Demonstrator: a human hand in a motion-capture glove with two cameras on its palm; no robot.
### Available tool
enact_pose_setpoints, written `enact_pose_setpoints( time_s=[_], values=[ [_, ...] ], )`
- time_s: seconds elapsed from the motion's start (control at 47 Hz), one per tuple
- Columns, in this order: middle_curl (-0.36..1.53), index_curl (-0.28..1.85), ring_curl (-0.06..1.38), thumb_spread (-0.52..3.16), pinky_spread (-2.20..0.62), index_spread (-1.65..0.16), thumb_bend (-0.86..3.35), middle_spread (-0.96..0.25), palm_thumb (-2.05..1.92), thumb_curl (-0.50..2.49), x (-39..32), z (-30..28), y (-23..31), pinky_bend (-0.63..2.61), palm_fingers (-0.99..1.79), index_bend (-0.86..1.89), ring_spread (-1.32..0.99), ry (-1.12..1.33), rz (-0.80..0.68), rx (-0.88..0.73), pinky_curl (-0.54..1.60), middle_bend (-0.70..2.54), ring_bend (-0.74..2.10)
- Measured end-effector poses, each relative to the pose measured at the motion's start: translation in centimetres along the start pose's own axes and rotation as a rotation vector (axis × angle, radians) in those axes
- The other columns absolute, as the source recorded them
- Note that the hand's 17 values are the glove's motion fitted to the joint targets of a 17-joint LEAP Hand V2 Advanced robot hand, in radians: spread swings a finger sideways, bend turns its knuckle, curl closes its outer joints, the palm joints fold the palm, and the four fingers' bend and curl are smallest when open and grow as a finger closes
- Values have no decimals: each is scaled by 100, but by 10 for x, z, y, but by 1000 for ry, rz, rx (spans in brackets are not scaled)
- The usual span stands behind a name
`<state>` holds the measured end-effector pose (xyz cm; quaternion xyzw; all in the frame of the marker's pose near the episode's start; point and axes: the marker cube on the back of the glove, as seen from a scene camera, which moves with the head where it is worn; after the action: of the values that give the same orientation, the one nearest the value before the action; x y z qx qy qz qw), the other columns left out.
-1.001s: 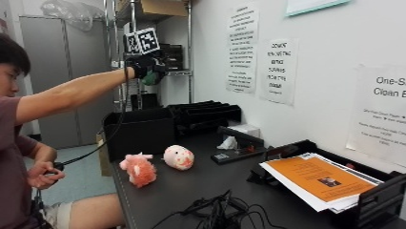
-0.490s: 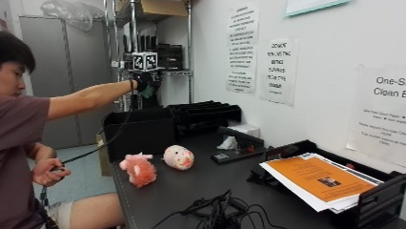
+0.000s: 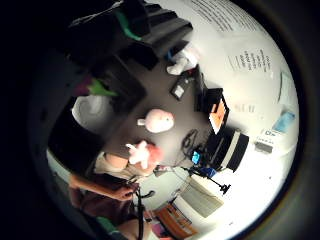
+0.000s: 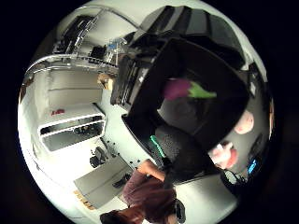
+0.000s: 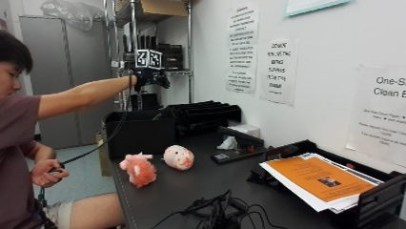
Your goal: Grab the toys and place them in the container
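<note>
Gloved right hand (image 5: pixel 151 78) raised at arm's length above the black rectangular container (image 5: pixel 141 134) at the table's far end; fingers point down, apparently uncurled, nothing seen between them; a purple-and-green soft toy (image 4: pixel 186 89) shows inside the container in the thumb-side palm view; same toy (image 3: pixel 95 89) glimpsed from the little-finger side. On the dark tabletop (image 5: pixel 190 191), near the container: fluffy pink plush toy (image 5: pixel 139 169); just beside it, apart, a round pale-pink plush pig (image 5: pixel 178 157). Bare left hand (image 5: pixel 45 172) low beside the table, gripping a cable.
</note>
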<state>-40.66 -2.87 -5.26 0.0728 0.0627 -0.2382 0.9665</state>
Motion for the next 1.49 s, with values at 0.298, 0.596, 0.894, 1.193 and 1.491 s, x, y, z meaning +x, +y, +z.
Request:
enact_pose_setpoints(
  time_s=[0.298,0.596,0.894,1.193,1.491],
  values=[
    [39,13,30,116,2,-14,-2,5,3,45,68,-33,72,108,-31,3,-2,110,149,-3,38,14,56],
    [35,11,30,119,2,-15,-2,5,1,40,150,48,161,98,-25,5,-1,74,175,-104,35,16,57],
    [33,9,29,119,3,-17,-2,5,2,37,177,281,177,103,-27,3,-2,-71,183,-431,36,16,51],
    [27,20,35,124,-8,-23,11,-10,32,42,170,327,164,92,40,37,-17,-34,141,-137,30,6,81],
    [47,32,51,109,-27,-25,17,-23,57,56,168,322,148,86,102,52,-32,-162,143,-101,34,80,112]
  ],
)
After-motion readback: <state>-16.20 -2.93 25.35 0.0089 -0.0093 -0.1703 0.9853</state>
